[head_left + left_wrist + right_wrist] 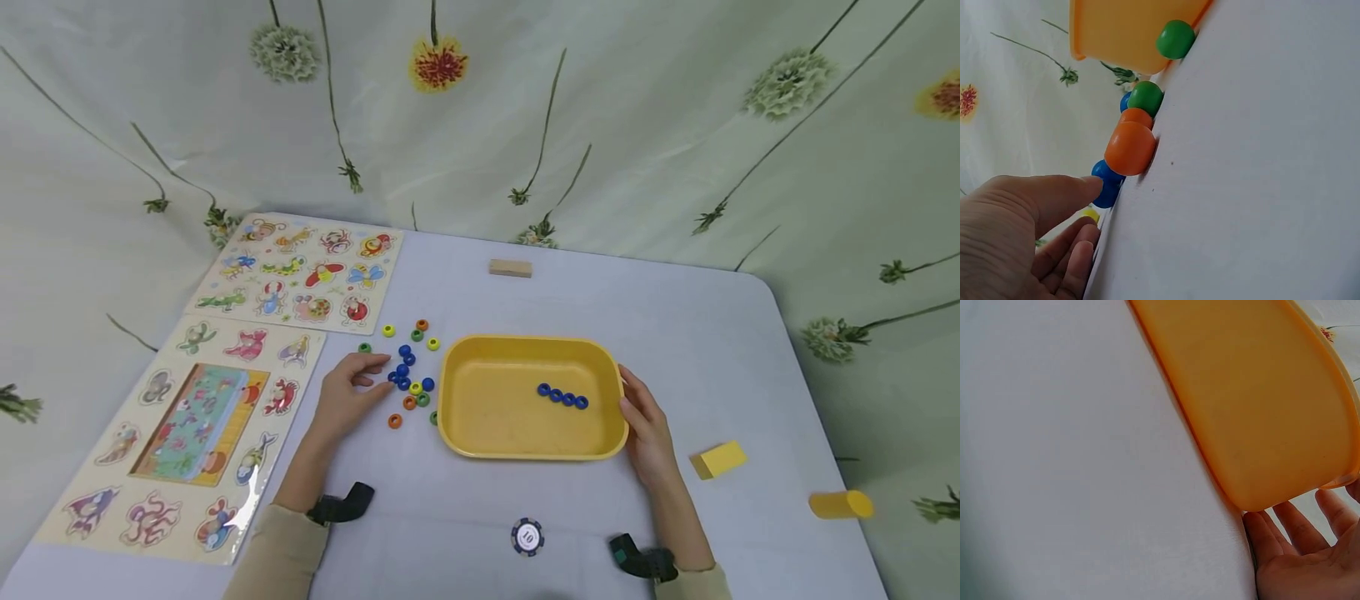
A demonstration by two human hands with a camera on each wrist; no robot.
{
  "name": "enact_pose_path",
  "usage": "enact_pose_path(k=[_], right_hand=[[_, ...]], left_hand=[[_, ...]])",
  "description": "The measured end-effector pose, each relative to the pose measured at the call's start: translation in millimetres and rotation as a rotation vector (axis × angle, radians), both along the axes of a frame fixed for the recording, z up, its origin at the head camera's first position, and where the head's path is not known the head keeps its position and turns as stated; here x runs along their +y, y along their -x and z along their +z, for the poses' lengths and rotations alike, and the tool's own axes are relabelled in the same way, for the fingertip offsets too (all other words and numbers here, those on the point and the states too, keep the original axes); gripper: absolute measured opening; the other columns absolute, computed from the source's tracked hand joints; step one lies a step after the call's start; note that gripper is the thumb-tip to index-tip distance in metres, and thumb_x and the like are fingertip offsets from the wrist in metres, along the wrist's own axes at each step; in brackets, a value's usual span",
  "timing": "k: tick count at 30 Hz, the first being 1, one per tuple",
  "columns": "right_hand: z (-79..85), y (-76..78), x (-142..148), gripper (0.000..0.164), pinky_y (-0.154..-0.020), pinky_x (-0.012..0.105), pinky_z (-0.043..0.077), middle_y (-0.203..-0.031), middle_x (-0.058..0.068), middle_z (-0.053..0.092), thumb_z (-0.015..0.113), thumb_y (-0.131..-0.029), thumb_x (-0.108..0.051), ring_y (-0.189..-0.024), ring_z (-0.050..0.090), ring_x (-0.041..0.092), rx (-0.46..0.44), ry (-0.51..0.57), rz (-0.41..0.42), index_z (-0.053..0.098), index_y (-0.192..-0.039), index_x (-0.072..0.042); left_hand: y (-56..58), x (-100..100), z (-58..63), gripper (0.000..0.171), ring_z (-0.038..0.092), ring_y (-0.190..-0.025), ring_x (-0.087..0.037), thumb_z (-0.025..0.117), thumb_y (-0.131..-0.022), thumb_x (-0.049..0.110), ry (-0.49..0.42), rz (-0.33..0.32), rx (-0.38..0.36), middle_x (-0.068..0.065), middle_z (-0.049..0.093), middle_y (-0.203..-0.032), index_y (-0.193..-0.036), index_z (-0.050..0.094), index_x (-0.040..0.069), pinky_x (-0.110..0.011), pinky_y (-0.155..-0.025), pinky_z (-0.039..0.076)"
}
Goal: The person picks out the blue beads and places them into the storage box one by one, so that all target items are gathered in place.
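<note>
1. On your table (pixel 697 342), two sticker sheets (pixel 198 425) lie left.
2. Yellow tray (pixel 487 408): your right hand (pixel 651 433) touches its end, fingers loosely spread.
3. Your left hand (pixel 348 396), fingers parted, grips nothing beside blue beads (pixel 402 370), orange beads (pixel 409 402) crowding them.

White table (pixel 645 300), beige wooden block (pixel 511 268) at twelve o'clock, yellow cylinder (pixel 840 504) toward four, round navy-and-white chip (pixel 527 537) at six
</note>
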State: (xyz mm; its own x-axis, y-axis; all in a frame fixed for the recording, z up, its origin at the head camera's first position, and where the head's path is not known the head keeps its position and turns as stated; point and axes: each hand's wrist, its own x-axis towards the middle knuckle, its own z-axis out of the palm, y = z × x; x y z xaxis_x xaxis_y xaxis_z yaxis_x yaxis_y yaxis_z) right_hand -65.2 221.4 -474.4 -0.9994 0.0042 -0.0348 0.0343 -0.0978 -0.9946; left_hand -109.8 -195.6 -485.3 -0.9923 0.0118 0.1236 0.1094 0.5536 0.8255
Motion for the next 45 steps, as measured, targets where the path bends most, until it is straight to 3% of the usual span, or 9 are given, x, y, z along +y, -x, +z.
enact_pose_path(k=[7, 11, 16, 21, 24, 28, 32, 37, 45], right_hand=[[-0.6, -1.0, 2.2, 0.043, -0.086, 0.018, 0.044, -0.133, 0.009, 0.042, 0.043, -0.093, -0.023, -0.113, 0.047, 0.014, -0.015, 0.0, -0.012, 0.036, -0.135, -0.017], [0.0, -0.4, 2.4, 0.043, -0.086, 0.019, 0.044, -0.133, 0.009, 0.042, 0.043, -0.093, -0.023, -0.113, 0.047, 0.014, -0.017, -0.002, -0.011, 0.036, -0.135, -0.017], [0.0, 0.5, 3.2, 0.044, -0.086, 0.018, 0.044, -0.134, 0.006, 0.042, 0.042, -0.094, -0.024, -0.114, 0.047, 0.013, -0.01, -0.01, 0.009, 0.034, -0.136, -0.017], [1.2, 0.4, 3.0, 0.044, -0.086, 0.018, 0.044, -0.133, 0.006, 0.043, 0.042, -0.094, -0.022, -0.113, 0.047, 0.013, 0.006, -0.006, 0.009, 0.035, -0.136, -0.016], [1.0, 0.8, 2.9, 0.044, -0.086, 0.018, 0.044, -0.132, 0.006, 0.044, 0.042, -0.094, -0.022, -0.113, 0.047, 0.014, 0.01, -0.003, 0.013, 0.035, -0.136, -0.015], [-0.1, 1.1, 2.8, 0.045, -0.086, 0.019, 0.045, -0.133, 0.007, 0.043, 0.041, -0.094, -0.022, -0.113, 0.047, 0.015, 0.015, -0.003, 0.029, 0.033, -0.137, -0.014], [-0.9, 1.1, 2.0, 0.044, -0.086, 0.019, 0.045, -0.132, 0.007, 0.044, 0.041, -0.094, -0.022, -0.112, 0.048, 0.015, 0.014, 0.004, 0.027, 0.034, -0.137, -0.015], [-0.8, 0.0, 1.3, 0.044, -0.086, 0.019, 0.045, -0.132, 0.009, 0.044, 0.041, -0.094, -0.021, -0.112, 0.047, 0.015, 0.024, 0.002, 0.031, 0.032, -0.137, -0.013], [-0.4, 0.7, -0.8, 0.043, -0.085, 0.018, 0.045, -0.133, 0.007, 0.042, 0.043, -0.094, -0.024, -0.112, 0.046, 0.012, -0.026, -0.026, -0.016, 0.036, -0.135, -0.018]], left_hand=[[2.2, 5.7, -1.9, 0.028, 0.051, -0.091, -0.012, 0.07, -0.075, 0.021, 0.144, 0.026, 0.036, 0.001, 0.055, -0.105, -0.102, 0.066, 0.013, -0.019, -0.072, 0.043], [1.5, 8.1, 1.8, 0.023, 0.052, -0.089, -0.012, 0.069, -0.076, 0.022, 0.166, 0.047, 0.039, 0.001, 0.056, -0.1, -0.097, 0.067, 0.012, -0.021, -0.07, 0.045], [-3.6, 23.1, 26.9, 0.023, 0.055, -0.075, -0.01, 0.069, -0.077, 0.024, 0.084, 0.083, 0.012, 0.001, 0.061, -0.087, -0.097, 0.065, 0.014, -0.015, -0.063, 0.046], [-1.9, 68.9, 65.7, 0.023, 0.057, -0.07, -0.013, 0.071, -0.075, 0.015, -0.069, -0.088, 0.005, 0.0, 0.063, -0.082, -0.096, 0.064, 0.011, -0.021, -0.061, 0.05], [4.5, 104.0, 75.1, 0.021, 0.057, -0.07, -0.011, 0.07, -0.074, 0.012, -0.09, -0.23, 0.018, 0.001, 0.063, -0.081, -0.094, 0.064, 0.01, -0.022, -0.062, 0.05], [17.9, 145.2, 67.1, 0.017, 0.055, -0.067, -0.007, 0.07, -0.074, 0.013, -0.004, -0.361, -0.003, 0.004, 0.062, -0.077, -0.09, 0.066, 0.011, -0.019, -0.06, 0.048], [32.5, 169.8, 51.5, 0.015, 0.054, -0.067, -0.005, 0.07, -0.073, 0.014, 0.133, -0.423, -0.092, 0.006, 0.06, -0.075, -0.087, 0.067, 0.013, -0.017, -0.06, 0.046], [42.4, 182.7, 39.4, 0.014, 0.052, -0.069, -0.007, 0.069, -0.071, 0.012, 0.279, -0.478, -0.133, 0.005, 0.059, -0.073, -0.085, 0.067, 0.011, -0.018, -0.064, 0.044], [40.9, 190.6, 39.1, 0.01, 0.048, -0.066, -0.01, 0.067, -0.073, 0.012, 0.401, -0.547, -0.102, 0.004, 0.052, -0.065, -0.083, 0.066, 0.011, -0.02, -0.062, 0.041]])
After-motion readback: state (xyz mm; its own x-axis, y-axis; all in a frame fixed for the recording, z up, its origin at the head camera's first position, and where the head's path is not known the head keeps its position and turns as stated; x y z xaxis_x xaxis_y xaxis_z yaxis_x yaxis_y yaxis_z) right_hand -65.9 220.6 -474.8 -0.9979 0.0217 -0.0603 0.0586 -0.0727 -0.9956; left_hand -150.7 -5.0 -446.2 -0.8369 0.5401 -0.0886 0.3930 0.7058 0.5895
